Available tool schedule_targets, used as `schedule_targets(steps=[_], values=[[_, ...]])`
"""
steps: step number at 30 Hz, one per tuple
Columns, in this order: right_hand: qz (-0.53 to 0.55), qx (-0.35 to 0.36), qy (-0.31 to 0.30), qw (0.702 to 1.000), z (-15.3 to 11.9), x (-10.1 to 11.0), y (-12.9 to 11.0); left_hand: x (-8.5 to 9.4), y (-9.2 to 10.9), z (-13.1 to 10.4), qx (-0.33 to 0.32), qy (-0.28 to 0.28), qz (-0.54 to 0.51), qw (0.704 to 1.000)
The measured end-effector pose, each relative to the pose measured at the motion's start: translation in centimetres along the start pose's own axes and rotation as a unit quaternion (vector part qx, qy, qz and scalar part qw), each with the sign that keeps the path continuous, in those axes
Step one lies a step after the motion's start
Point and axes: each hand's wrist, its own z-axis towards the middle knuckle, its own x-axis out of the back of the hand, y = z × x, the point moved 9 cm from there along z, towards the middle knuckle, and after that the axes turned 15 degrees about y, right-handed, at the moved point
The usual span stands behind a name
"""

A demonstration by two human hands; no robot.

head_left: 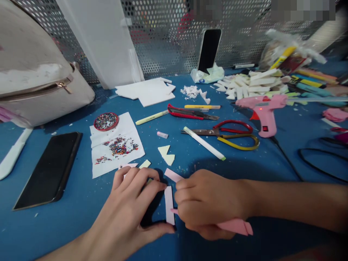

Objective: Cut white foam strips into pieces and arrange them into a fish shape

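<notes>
My left hand (pixel 133 206) rests on the blue table with its fingers apart, index fingertip and thumb tip at the two ends of a short pale pink strip (pixel 169 206). To the right of the strip, my right hand (pixel 206 203) is closed round a pink marker (pixel 236 226); its tip touches or hovers over the strip. Another pale pink strip (pixel 173 175) pokes out beside the right knuckles. Cream cut pieces (pixel 167 155) lie just beyond the hands.
Beyond my hands are scissors (pixel 236 136), a white marker (pixel 203 143), a red cutter (pixel 185 112) and a pink glue gun (pixel 265 110) with its cable. On the left lie beads on paper (pixel 133 127), a black phone (pixel 50 170) and a bag (pixel 35 72).
</notes>
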Motion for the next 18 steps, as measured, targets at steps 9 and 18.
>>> schedule_targets(steps=[9, 18], values=[[-0.003, -0.075, 0.069, 0.995, 0.4, 1.1, 1.6, 0.0, -0.1, -0.2, 0.005, 0.003, -0.003, 1.0], [0.052, 0.001, 0.006, 0.999, 0.2, 0.3, -0.4, 0.1, 0.0, -0.1, 0.019, 0.006, -0.006, 1.0]])
